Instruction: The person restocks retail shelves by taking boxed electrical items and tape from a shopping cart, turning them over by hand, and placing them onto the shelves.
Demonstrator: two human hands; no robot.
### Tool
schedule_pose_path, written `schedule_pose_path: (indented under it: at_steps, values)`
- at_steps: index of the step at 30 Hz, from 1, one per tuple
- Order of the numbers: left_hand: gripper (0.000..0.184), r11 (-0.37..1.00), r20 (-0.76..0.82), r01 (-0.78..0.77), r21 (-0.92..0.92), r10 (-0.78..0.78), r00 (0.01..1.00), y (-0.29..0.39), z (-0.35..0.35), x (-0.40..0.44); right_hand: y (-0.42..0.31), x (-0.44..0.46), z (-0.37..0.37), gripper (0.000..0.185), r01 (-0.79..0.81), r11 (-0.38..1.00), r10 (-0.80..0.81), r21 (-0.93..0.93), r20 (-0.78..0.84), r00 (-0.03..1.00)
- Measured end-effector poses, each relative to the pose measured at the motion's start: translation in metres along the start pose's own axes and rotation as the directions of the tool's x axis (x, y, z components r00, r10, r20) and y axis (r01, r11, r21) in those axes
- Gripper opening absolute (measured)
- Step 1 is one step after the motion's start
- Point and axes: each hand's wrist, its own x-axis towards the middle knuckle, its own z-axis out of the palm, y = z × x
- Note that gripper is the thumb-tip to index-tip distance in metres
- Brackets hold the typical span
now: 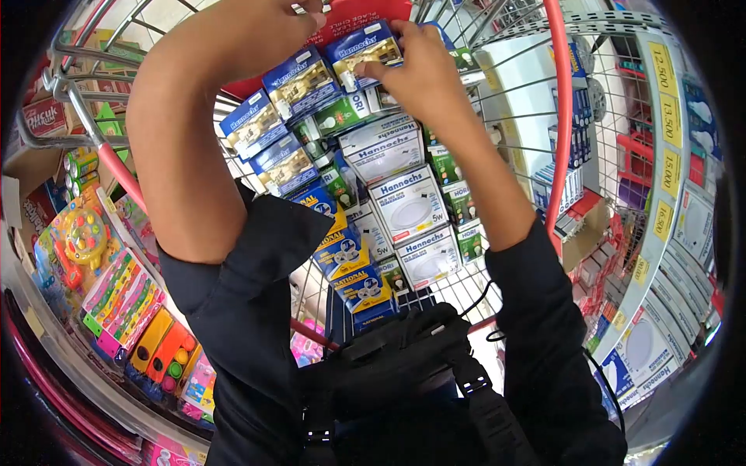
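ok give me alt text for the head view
A person's right hand touches a blue cardboard Hannochs box in a red-railed metal wire shopping cart stacked with white and yellow cardboard boxes. The left hand is at the picture's top edge.

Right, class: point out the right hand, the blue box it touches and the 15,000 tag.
Right hand (pixel 425 71): head view, back of the hand.
Blue box (pixel 357 56): head view, middle of its printed face.
15,000 tag (pixel 671 172): head view, middle of its face.

Beyond the right edge of the cart (pixel 561 116), shop shelving (pixel 650 247) bears yellow price labels (pixel 670 167); past the left, bright toys (pixel 81 235) crowd; pale floor (pixel 488 356) shows below.
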Motion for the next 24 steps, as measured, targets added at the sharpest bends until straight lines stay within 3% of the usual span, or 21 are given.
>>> schedule_pose_path:
  at_steps: [2,3,5,6,7,8,9,11,13,17,19,22,23,24]
  values:
    - [0.042,0.999,0.015,-0.027,0.023,0.026,1.0,-0.008,0.003,0.003,-0.003,0.004,-0.02,0.045,-0.062,0.986,0.046,0.152,0.103,0.994]
    - [0.035,1.0,-0.012,-0.017,-0.012,0.016,1.0,0.001,0.005,0.001,-0.015,0.004,-0.04,0.034,-0.262,0.919,0.18,0.295,0.279,0.943]
    - [0.042,0.978,0.024,0.167,0.128,-0.171,0.985,0.076,-0.004,-0.021,-0.019,-0.003,-0.055,0.035,-0.126,0.93,0.088,0.346,0.122,0.989]
    - [0.043,0.977,0.107,0.214,0.017,-0.214,0.971,0.085,-0.017,-0.018,-0.022,-0.006,-0.065,0.036,-0.051,0.929,0.041,0.366,0.036,0.999]
    - [0.044,0.957,0.189,0.276,-0.088,-0.256,0.948,0.093,-0.03,-0.015,-0.039,-0.004,-0.1,0.03,-0.17,0.841,0.097,0.513,0.165,0.981]
    - [0.045,0.92,0.269,0.349,-0.178,-0.295,0.917,0.101,-0.043,-0.012,-0.042,-0.005,-0.106,0.029,-0.119,0.797,0.084,0.593,0.087,0.993]
    - [0.046,0.918,0.269,0.326,-0.225,-0.263,0.926,0.104,-0.044,-0.011,-0.045,-0.006,-0.112,0.029,-0.057,0.748,0.07,0.662,0.007,0.998]
    - [0.046,0.912,0.095,0.142,-0.386,-0.114,0.989,0.107,-0.032,-0.012,-0.026,-0.001,-0.097,0.031,0.148,0.637,0.001,0.757,-0.193,0.981]
    - [0.047,0.875,-0.046,-0.04,-0.482,0.021,0.999,0.107,-0.023,-0.009,-0.024,-0.005,-0.099,0.03,0.182,0.529,0.065,0.829,-0.253,0.965]
    - [0.046,0.87,-0.082,-0.214,-0.445,0.199,0.977,0.1,-0.016,0.004,-0.027,-0.013,-0.114,0.028,0.263,0.618,-0.046,0.741,-0.3,0.953]
    - [0.027,0.881,-0.077,-0.139,-0.452,0.117,0.99,0.079,-0.01,0.008,-0.022,-0.014,-0.132,0.027,0.317,0.743,-0.176,0.59,-0.284,0.943]
    - [0.026,0.859,-0.069,-0.209,-0.467,0.2,0.977,0.082,0.0,0.01,-0.013,-0.007,-0.143,0.028,0.26,0.793,-0.207,0.551,-0.157,0.966]
    - [0.027,0.868,-0.028,-0.12,-0.481,0.122,0.992,0.079,0.001,0.012,-0.013,-0.005,-0.146,0.028,0.234,0.813,-0.198,0.534,-0.125,0.972]
    - [0.025,0.922,0.017,-0.108,-0.371,0.123,0.992,0.086,-0.002,0.013,-0.017,-0.006,-0.153,0.028,0.235,0.855,-0.213,0.463,-0.1,0.972]
